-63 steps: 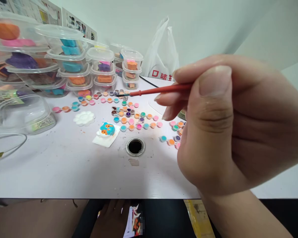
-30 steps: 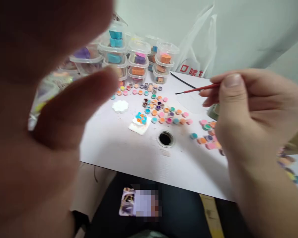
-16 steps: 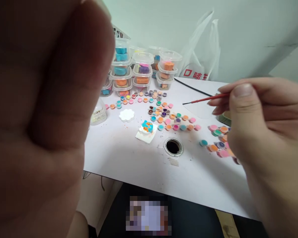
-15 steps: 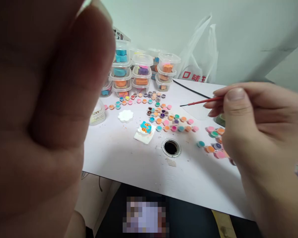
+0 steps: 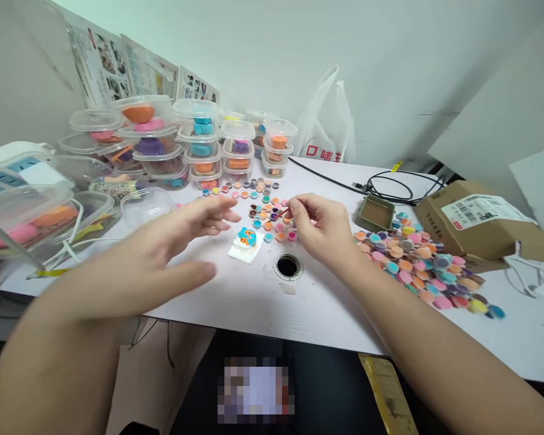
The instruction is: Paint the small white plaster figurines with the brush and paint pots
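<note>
bare left hand (image 5: 181,241) raised palm inward, fingers slightly spread, thumb apart below them, bare left forearm angled up from lower left, bare right hand (image 5: 320,226) pinched, fingers curled, bare right forearm slanting from lower right

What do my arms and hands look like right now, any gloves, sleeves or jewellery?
Both forearms are bare, with no sleeve, watch or bracelet in view. Neither the left hand nor the right hand wears a glove, and no rings show, though the left is blurred.

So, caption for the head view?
Right hand holds slim red paintbrush at small round multicoloured plastic paint pots; left hand hovers open.
</note>
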Demonstrator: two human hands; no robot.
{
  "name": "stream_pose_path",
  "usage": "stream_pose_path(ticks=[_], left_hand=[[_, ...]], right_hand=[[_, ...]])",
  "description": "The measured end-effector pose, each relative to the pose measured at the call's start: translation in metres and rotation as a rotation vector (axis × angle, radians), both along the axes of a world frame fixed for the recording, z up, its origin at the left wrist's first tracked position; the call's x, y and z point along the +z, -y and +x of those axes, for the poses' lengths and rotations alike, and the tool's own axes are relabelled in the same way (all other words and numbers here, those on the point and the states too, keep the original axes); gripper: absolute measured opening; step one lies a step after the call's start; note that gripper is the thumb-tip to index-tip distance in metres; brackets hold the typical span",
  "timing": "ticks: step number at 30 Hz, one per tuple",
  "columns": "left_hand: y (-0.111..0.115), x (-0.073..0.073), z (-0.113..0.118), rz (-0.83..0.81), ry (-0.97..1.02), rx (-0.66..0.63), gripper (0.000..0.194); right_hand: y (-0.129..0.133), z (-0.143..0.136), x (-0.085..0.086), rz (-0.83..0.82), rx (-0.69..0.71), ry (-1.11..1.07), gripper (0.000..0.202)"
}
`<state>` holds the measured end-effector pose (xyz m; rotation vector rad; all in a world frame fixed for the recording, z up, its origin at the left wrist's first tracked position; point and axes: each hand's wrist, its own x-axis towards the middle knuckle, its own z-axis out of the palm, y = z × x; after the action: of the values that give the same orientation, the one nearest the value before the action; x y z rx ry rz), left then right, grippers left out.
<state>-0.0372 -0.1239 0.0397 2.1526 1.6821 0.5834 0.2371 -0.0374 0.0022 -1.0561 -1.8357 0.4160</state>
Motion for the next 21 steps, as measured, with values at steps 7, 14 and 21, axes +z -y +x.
stream_pose_path(ticks=[7, 14, 21], left_hand=[[-0.055, -0.014, 0.045, -0.168, -0.264, -0.006, 0.074], [-0.101, -0.004, 0.063, -0.161, -0.303, -0.012, 0.042], [-0.127, -0.004, 0.079, -0.322, -0.417, 0.014, 0.021]], right_hand=[[-0.007, 0.003, -0.003, -0.041, -0.012, -0.028, 0.027], [-0.002, 0.008, 0.002, 0.103, -0.025, -0.042, 0.024], [0.006, 0.012, 0.007, 0.173, -0.083, -0.007, 0.018]])
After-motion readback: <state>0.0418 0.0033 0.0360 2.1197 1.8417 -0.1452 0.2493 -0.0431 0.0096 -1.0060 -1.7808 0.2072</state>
